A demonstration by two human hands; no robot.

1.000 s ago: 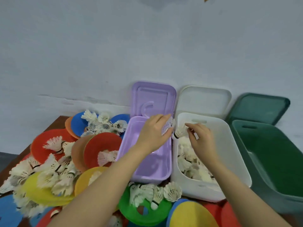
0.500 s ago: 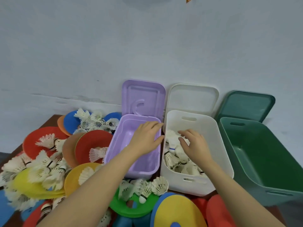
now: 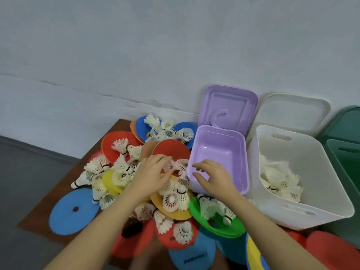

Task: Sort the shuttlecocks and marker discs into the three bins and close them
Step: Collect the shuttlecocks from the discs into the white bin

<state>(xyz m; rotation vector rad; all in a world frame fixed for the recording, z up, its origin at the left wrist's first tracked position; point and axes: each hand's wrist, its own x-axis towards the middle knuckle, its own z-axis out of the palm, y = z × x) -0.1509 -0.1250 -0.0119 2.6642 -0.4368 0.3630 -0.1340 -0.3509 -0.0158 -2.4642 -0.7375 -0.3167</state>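
The left hand (image 3: 153, 175) is pinching a shuttlecock (image 3: 180, 166) off the pile for sorting; the right hand (image 3: 215, 176) is hovering open and empty over the purple bin (image 3: 218, 152).

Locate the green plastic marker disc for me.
The green plastic marker disc lies low centre-right in the head view, shuttlecocks on it, just before the lilac bin, under the right forearm.

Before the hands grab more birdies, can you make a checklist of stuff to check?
1. White bin open, lid up: ok.
2. White bin has room for more shuttlecocks: ok.
3. Left hand on a shuttlecock: ok; firm grip: cannot tell.
4. Right hand free: ok, fingers spread over the purple bin.
5. Purple bin empty and open: ok.
6. Discs sorted: not ok, the blue disc and others remain out.
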